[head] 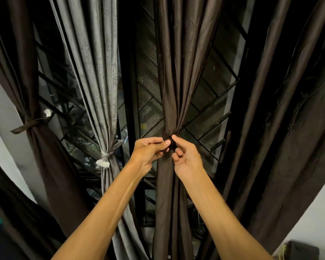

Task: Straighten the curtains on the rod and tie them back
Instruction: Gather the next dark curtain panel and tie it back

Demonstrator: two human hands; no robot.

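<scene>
The shiny brown curtain [176,72] hangs mid-frame, bunched tight at a dark knot [168,136]. The left hand [148,152] and right hand [187,159] both pinch the knot. Window bars [210,119] show on each side.

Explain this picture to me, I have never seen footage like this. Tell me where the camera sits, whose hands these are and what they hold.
No machine here: a person wears one wide camera on the head, looking forward and down, so both bare arms reach in from below. The left hand and right hand pinch the glossy dark brown curtain at its gathered waist. Left of it hang a grey textured curtain and a second dark brown curtain, both already tied back. Behind is a black metal window grille.
</scene>
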